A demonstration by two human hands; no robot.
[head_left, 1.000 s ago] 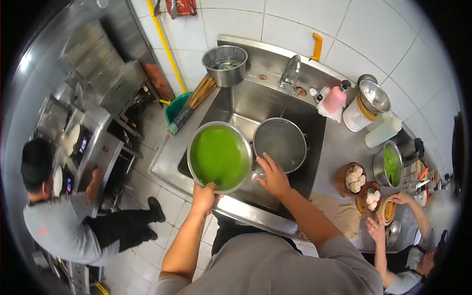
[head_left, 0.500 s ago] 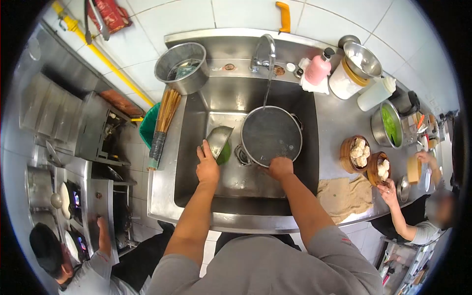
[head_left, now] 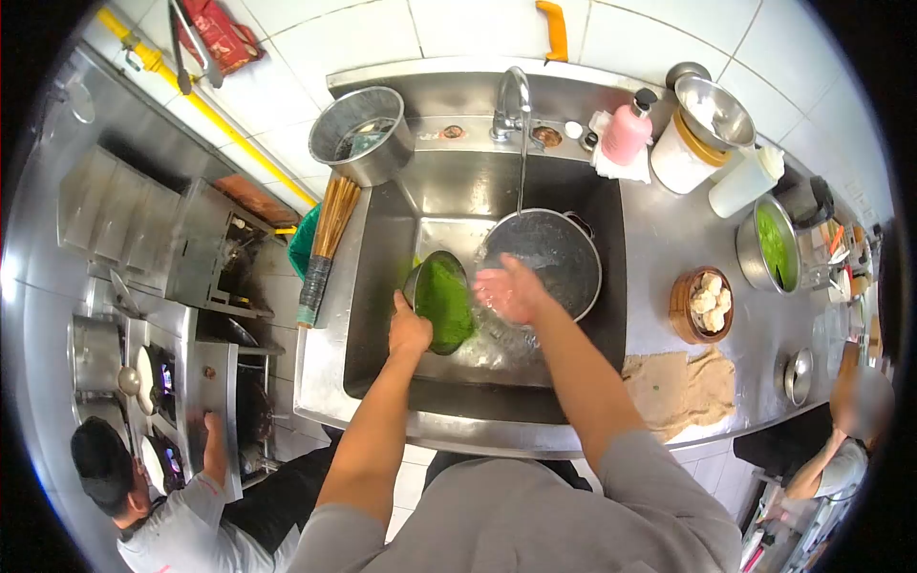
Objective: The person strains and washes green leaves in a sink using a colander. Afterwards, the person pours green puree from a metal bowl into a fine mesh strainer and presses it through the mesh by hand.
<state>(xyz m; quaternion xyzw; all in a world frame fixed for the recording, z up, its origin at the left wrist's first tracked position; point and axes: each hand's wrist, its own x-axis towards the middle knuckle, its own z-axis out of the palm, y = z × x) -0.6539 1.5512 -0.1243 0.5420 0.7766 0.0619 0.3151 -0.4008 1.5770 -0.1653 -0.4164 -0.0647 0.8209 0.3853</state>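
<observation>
My left hand (head_left: pixel 410 327) grips the rim of a metal bowl (head_left: pixel 442 304) in the left part of the sink (head_left: pixel 458 393). Bright green stuff coats the inside of this bowl, which is tilted toward the right. At the left edge of a round metal pot (head_left: pixel 559 258), my right hand (head_left: pixel 513 291) is spread, with water splashing around its fingers. The pot is full of water, and a stream from the faucet (head_left: pixel 516 103) runs down into it.
Left of the sink are a metal pot (head_left: pixel 361 136) and a stick brush (head_left: pixel 330 248). To the right are a pink pump bottle (head_left: pixel 627 134), a steamer of dumplings (head_left: pixel 700 306), a cloth (head_left: pixel 678 387) and a bowl of greens (head_left: pixel 767 244). One co-worker (head_left: pixel 110 468) is left, another (head_left: pixel 831 454) right.
The green-coated bowl has turned so its inside faces up and right. My right hand has opened and moved left from the pot's rim. The right co-worker has drawn back, and one steamer is gone.
</observation>
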